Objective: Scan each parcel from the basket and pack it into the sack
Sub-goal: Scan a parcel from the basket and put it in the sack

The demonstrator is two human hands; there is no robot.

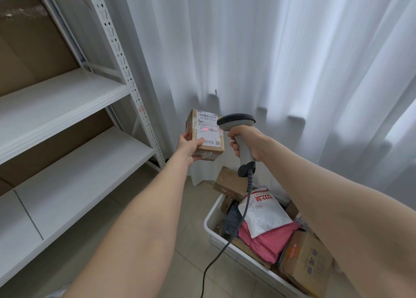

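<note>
A white basket (213,217) heaped with parcels, among them a pink mailer (267,241) and a white mailer (263,214), is seen at five o'clock. Beyond it, near centre, a small cardboard parcel (206,135) is gripped from below by the left hand (189,146), thumb on its labelled face. Just at its three o'clock, a grey scanner (237,120) is clasped by the handle in the right hand (247,142). A red scan line (206,129) is cast on the label. White shelving (67,99) stands at nine o'clock, a curtain (270,50) at twelve.
</note>
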